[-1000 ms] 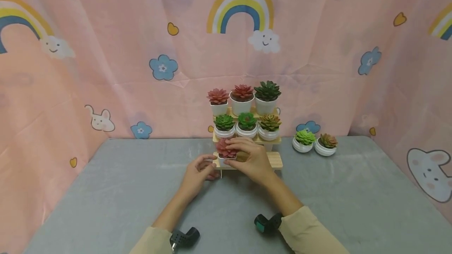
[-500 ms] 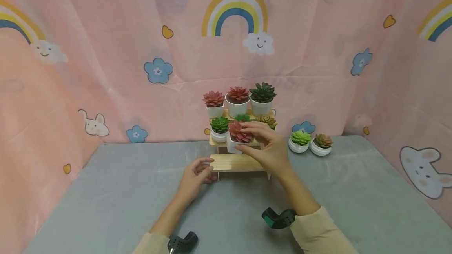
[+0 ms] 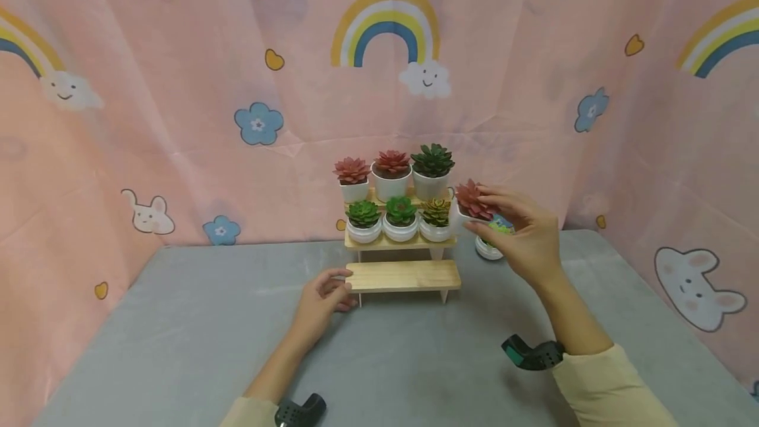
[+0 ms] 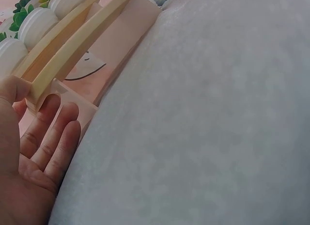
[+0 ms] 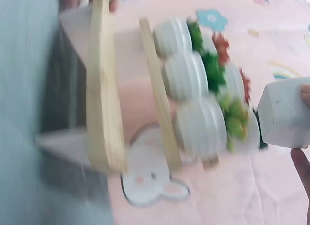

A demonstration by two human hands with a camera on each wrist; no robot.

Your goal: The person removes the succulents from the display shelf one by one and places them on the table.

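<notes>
- Right hand (image 3: 524, 239): fingers pinch a red succulent (image 3: 471, 199) in its white pot (image 5: 285, 112), held in the air just right of the stand (image 3: 403, 242), level with the middle shelf. The grip takes the pot from the side and above, so it stays upright.
- In the right wrist view the pot's angular white base shows at the right edge, with a fingertip on it; the rest of the grip is out of frame.
- Left hand (image 3: 323, 292): rests on the desk (image 3: 196, 341) at the left end of the bottom shelf (image 3: 403, 275). The thumb sits on the plank's end and the fingers lie relaxed beneath it, holding nothing. My judgement: it steadies the light wooden stand.
- The left wrist view confirms it: straight fingers (image 4: 51, 137) lie against the end of the plank.
- Bottom shelf: bare.
- Middle shelf: three round white pots, two green plants (image 3: 363, 215) and a yellowish one (image 3: 437, 211).
- Top shelf: two red plants and a dark green plant (image 3: 433, 160).
- Obstruction: another pot (image 3: 489, 249) stands on the desk directly below and behind the right hand, partly hidden by it. A bright green plant shows between the fingers. I cannot tell whether more pots stand behind the hand.
- Surroundings: a pink curtain (image 3: 178, 84) printed with rainbows, clouds and flowers closes in the desk at back and sides.
</notes>
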